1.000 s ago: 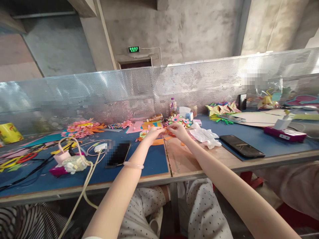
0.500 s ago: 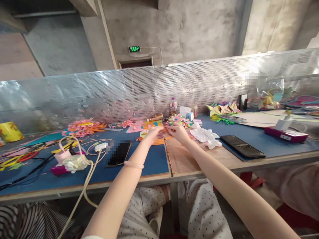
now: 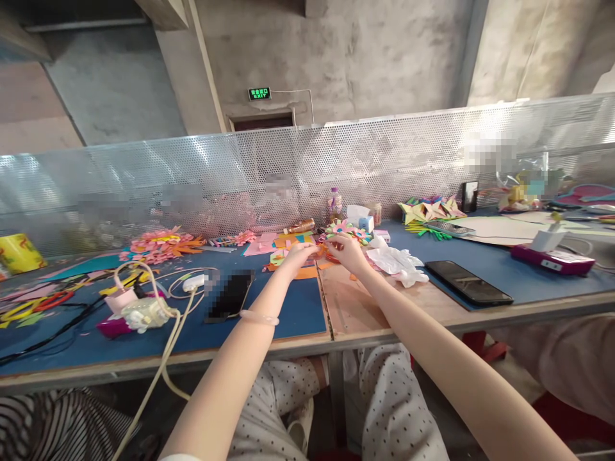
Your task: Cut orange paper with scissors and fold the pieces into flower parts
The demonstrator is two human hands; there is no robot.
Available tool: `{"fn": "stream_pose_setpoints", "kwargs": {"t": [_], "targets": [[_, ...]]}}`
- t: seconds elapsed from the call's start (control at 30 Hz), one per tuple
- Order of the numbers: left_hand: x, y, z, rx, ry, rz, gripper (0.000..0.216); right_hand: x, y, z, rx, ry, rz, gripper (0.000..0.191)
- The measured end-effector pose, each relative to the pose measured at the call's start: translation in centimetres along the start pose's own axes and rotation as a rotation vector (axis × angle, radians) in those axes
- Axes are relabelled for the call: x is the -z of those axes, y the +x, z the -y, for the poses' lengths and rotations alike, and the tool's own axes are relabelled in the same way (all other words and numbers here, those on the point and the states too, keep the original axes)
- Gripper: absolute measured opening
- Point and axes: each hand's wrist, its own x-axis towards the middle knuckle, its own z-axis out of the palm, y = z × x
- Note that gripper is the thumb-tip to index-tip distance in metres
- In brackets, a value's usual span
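Observation:
My left hand (image 3: 298,257) reaches over the table's middle, its fingers closed on a small piece of orange paper (image 3: 327,253). Close on the right, my right hand (image 3: 348,252) has its fingers curled in a pinch at the same orange paper; the fingertips are partly hidden. Under and beside the left hand lie orange and light green paper pieces (image 3: 306,273). Just behind the right hand is a multicoloured paper flower (image 3: 343,228). A crumpled white tissue (image 3: 396,264) rests to the right of that hand.
A black phone (image 3: 468,283) lies to the right, another phone (image 3: 233,296) to the left. Cables run from a purple power strip (image 3: 114,328) over the table's front edge. Pink paper flowers (image 3: 158,246), a bottle (image 3: 335,203) and a perforated metal screen (image 3: 375,160) stand behind.
My right hand has shifted slightly up and right, away from the left fingertips, opening a small gap where more orange paper shows. The left hand has barely moved.

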Motion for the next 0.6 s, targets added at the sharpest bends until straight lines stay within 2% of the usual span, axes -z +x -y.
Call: {"fn": "stream_pose_setpoints", "kwargs": {"t": [0.23,0.43,0.6], "targets": [[-0.2,-0.4,-0.4,-0.018,0.156,-0.041,0.02,-0.3,-0.1,-0.5,0.03,-0.083,0.067,0.019],[-0.4,-0.8,-0.9,-0.023,0.179,-0.055,0.017,-0.2,-0.2,-0.3,0.044,-0.058,0.092,0.019],[-0.4,-0.9,-1.0,-0.094,0.236,-0.045,0.016,-0.3,-0.1,-0.4,0.023,-0.021,0.095,0.018]]}}
